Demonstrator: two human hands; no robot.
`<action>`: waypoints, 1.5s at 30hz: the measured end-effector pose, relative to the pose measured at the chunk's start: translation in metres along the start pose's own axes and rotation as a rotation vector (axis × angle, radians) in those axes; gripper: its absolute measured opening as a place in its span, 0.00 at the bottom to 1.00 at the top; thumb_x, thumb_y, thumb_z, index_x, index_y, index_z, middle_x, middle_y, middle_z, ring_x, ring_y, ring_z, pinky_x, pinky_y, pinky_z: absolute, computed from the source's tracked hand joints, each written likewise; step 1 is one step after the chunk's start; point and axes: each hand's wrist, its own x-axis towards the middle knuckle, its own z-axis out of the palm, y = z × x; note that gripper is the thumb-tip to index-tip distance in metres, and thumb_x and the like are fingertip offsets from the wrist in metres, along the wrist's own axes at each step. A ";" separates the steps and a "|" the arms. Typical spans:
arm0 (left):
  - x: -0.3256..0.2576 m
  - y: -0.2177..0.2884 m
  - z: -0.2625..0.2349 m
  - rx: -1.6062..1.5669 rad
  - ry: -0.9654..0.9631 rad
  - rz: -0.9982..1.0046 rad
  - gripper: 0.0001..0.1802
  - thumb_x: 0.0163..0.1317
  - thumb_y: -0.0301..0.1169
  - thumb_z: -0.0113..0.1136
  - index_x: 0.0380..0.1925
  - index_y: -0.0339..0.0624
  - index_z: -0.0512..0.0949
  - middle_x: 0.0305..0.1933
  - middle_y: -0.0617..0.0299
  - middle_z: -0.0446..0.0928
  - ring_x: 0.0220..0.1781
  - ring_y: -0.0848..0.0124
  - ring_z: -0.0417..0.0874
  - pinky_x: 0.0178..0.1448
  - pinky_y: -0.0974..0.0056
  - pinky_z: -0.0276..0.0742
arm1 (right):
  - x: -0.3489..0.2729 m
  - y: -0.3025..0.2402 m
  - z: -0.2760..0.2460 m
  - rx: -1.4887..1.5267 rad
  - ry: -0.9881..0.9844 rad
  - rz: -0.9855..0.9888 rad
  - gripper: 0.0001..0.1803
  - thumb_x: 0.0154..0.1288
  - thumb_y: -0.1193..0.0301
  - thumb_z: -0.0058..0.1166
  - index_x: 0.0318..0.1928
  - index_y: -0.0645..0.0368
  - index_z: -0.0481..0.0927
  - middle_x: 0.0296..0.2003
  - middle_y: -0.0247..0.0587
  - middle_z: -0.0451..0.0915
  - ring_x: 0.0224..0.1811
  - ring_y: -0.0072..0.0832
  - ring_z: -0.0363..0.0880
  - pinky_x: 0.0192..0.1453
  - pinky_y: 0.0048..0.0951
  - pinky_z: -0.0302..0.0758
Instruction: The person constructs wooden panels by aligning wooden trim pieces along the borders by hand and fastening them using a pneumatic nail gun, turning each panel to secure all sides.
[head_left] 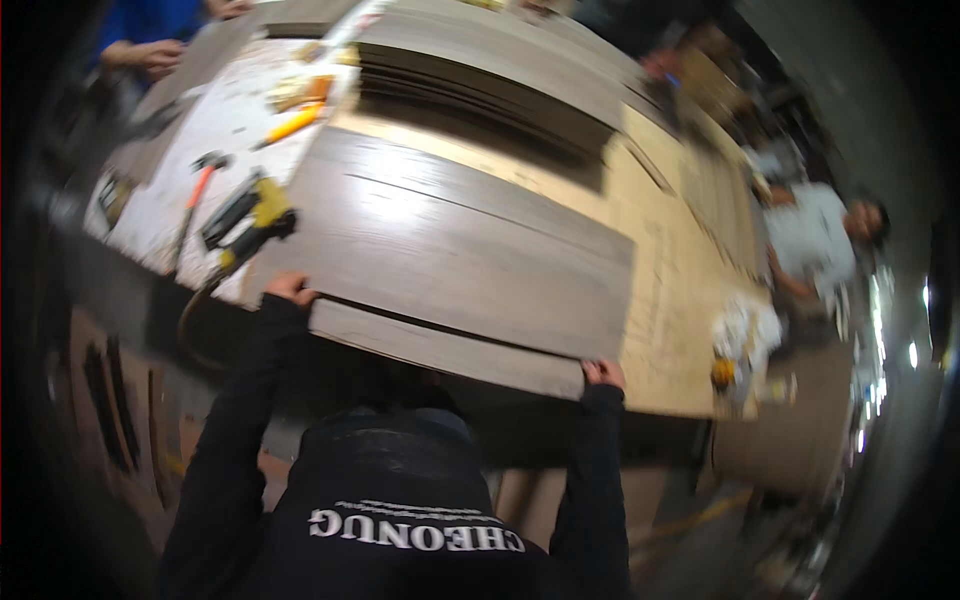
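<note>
In front of me a narrow grey-brown wooden board (440, 349) lies along the near edge of the table. My left hand (290, 288) is closed at its left end, the fingers curled at the corner. At the opposite end my right hand (604, 374) grips the board's right corner. Just beyond it is a wide grey-brown panel (460, 240) with a glossy patch of light on it. A dark gap separates the panel from the narrow board. Left of the panel rests a yellow and black nail gun (250, 220), close to my left hand, with a hose running off the edge.
An orange-handled hammer (200, 190) and an orange tool (297, 124) lie on the white worktop at left. Behind the panel sits a stack of dark boards (480, 110). A plastic bag (745, 335) is at right. One person (815, 235) is at right, another (150, 45) at far left.
</note>
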 end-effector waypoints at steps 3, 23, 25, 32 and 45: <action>-0.001 -0.051 0.011 -0.072 0.075 -0.018 0.19 0.34 0.38 0.68 0.25 0.38 0.76 0.24 0.53 0.75 0.27 0.57 0.76 0.34 0.60 0.73 | 0.005 -0.016 0.013 -0.077 0.156 -0.038 0.15 0.41 0.63 0.63 0.29 0.60 0.79 0.25 0.45 0.77 0.29 0.39 0.75 0.34 0.33 0.72; 0.042 -0.039 -0.027 -0.411 -0.300 -0.164 0.23 0.37 0.21 0.65 0.37 0.34 0.72 0.29 0.60 0.76 0.28 0.73 0.76 0.35 0.68 0.74 | 0.009 -0.020 0.007 0.195 0.261 -0.104 0.21 0.34 0.64 0.69 0.33 0.58 0.79 0.23 0.38 0.74 0.24 0.29 0.73 0.30 0.27 0.72; 0.031 -0.049 -0.049 -0.077 -0.166 -0.045 0.18 0.31 0.30 0.68 0.25 0.35 0.75 0.21 0.57 0.75 0.24 0.69 0.76 0.29 0.64 0.73 | 0.023 -0.032 0.007 0.066 0.293 -0.410 0.21 0.38 0.62 0.64 0.36 0.55 0.77 0.23 0.41 0.73 0.26 0.38 0.72 0.29 0.35 0.69; 0.013 -0.001 -0.016 -0.068 -0.280 -0.132 0.21 0.36 0.42 0.65 0.28 0.38 0.75 0.29 0.49 0.76 0.34 0.55 0.77 0.39 0.59 0.73 | 0.000 0.017 0.010 0.059 0.273 -0.344 0.17 0.32 0.64 0.65 0.25 0.58 0.77 0.16 0.42 0.72 0.21 0.39 0.71 0.25 0.37 0.69; 0.007 -0.039 -0.018 -0.621 -0.236 -0.248 0.11 0.38 0.22 0.64 0.26 0.33 0.75 0.25 0.61 0.77 0.28 0.73 0.78 0.32 0.68 0.74 | 0.008 -0.026 0.000 0.066 0.077 -0.214 0.18 0.44 0.62 0.62 0.35 0.57 0.77 0.29 0.43 0.75 0.33 0.39 0.74 0.35 0.35 0.72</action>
